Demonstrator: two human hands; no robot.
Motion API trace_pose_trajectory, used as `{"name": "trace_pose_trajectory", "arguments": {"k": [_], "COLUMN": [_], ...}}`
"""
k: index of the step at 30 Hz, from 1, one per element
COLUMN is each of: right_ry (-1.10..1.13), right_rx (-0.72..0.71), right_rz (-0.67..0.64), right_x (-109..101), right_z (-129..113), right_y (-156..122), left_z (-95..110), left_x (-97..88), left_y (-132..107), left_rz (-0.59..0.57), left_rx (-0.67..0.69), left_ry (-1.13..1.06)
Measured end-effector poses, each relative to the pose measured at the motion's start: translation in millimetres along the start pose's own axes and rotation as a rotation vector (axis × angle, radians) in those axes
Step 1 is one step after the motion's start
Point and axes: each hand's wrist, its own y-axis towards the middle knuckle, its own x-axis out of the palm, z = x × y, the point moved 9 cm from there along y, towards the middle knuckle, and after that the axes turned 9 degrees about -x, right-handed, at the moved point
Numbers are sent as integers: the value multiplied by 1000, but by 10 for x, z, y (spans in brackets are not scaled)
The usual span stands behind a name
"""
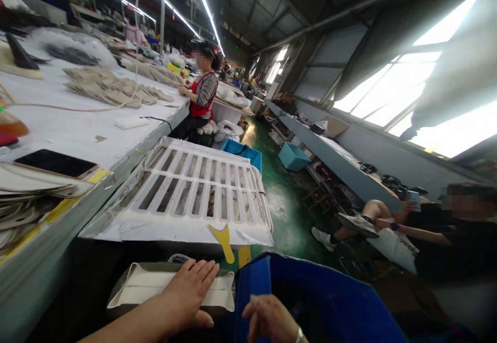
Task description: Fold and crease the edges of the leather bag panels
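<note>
My left hand (190, 288) lies flat, fingers stretched out, on a box-shaped cream piece with dark olive sides (145, 286), which looks like fabric; I cannot tell its exact kind. Beside it, over the near edge of a large blue bin (322, 286), hangs my right hand (272, 317). Its fingers are loosely bent and apart, with nothing seen in them. A yellow scraper-like tool (223, 242) rests at the front edge of a white slatted rack (194, 224) just beyond my hands. The inside of the bin is mostly dark.
On the left, a long white table (77, 120) holds a phone (58, 163), stacked pieces (39, 180) and rows of beige pieces (112, 84). A co-worker in a red apron (202, 94) is at its side. Another person (435, 239) sits at right. A green aisle (287, 213) runs between.
</note>
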Motion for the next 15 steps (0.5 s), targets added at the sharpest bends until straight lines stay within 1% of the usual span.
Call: {"name": "trace_pose_trajectory", "arguments": {"k": [1, 2, 3, 4, 5, 6, 7, 9, 11, 13, 15], "right_ry": [-122, -309, -557, -813, -1015, -1168, -1274, -1360, -1337, -1271, -1198], "right_rx": [10, 4, -47, -101, -143, -167, -162, -115, -79, -88, -122], "right_rz": [165, 314, 393, 422, 418, 378, 345, 282, 252, 233, 213], "right_x": [-281, -500, -590, -567, -468, -323, -189, 19, 107, 84, -45], "right_z": [-15, -72, -188, -298, -365, -384, -372, -325, -342, -454, -623], "right_y": [115, 250, 428, 638, 867, 1104, 1324, 1698, 1962, 2128, 2186], "left_z": [4, 13, 21, 28, 31, 32, 33, 32, 40, 47, 47], "left_x": [19, 38, 53, 68, 80, 89, 98, 112, 100, 64, 17], "left_y": [13, 25, 35, 42, 47, 49, 49, 46, 41, 42, 55], "left_rz": [-9, -15, -17, -20, -24, -30, -43, -81, -104, -109, -120], "left_rx": [6, 20, 34, 49, 61, 69, 76, 75, 69, 51, 25], "left_ry": [-1, -1, -1, 0, 2, 4, 4, 7, 13, 25, 31]}}
